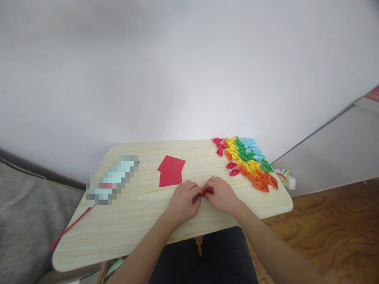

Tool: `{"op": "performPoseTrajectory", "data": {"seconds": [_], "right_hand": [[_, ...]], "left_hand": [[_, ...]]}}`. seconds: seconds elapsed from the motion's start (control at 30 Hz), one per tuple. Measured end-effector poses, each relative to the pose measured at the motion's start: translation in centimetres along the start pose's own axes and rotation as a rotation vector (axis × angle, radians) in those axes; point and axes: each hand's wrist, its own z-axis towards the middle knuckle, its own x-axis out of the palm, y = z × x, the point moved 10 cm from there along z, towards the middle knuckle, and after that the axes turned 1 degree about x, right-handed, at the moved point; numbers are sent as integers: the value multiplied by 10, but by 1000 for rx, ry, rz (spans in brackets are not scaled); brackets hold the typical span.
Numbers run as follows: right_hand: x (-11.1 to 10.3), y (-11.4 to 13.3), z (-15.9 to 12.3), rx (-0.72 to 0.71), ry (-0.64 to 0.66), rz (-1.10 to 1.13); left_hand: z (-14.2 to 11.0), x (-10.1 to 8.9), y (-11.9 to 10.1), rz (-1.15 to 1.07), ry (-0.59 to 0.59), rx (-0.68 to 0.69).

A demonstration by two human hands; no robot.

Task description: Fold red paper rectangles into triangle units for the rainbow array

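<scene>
My left hand (182,202) and my right hand (222,194) meet over the middle of a light wooden table (124,225). Both pinch a small folded red paper piece (206,192) between their fingertips. Just behind my left hand lie flat red paper sheets (171,170). At the table's far right corner sits a cluster of several folded paper pieces (248,161) in red, orange, yellow, green and light blue.
A blurred-out object (112,180) lies on the table's left part. A thin red strip (71,227) hangs off the left edge. A small white box with coloured strips (286,177) sits off the right corner. A white wall is behind; wooden floor lies to the right.
</scene>
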Motion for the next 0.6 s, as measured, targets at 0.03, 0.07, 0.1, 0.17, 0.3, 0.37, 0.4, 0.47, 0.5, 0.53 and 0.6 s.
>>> {"op": "performPoseTrajectory", "data": {"seconds": [0.03,0.07,0.1,0.17,0.3,0.37,0.4,0.47,0.5,0.53,0.6], "right_hand": [[0,-1,0,5,0,-9],[0,-1,-1,9,2,-18],[0,-1,-1,11,5,-27],[1,-2,-1,13,15,-43],[2,-1,-1,3,43,-75],[1,0,-1,-5,51,-90],[0,1,-2,-8,52,-99],[-2,1,-3,-9,47,-116],[-3,1,-4,-8,44,-123],[-3,1,-5,-8,40,-130],[-3,2,-6,-12,33,-139]], "left_hand": [[1,0,-1,2,1,0],[1,1,-1,3,1,-1],[2,1,-1,6,1,-3],[2,2,-1,11,1,-10],[4,3,1,23,12,-23],[6,3,1,29,19,-28],[6,3,1,32,23,-30],[8,4,2,36,31,-34],[8,4,2,38,35,-36],[9,4,2,40,38,-38],[11,4,2,45,43,-43]]}}
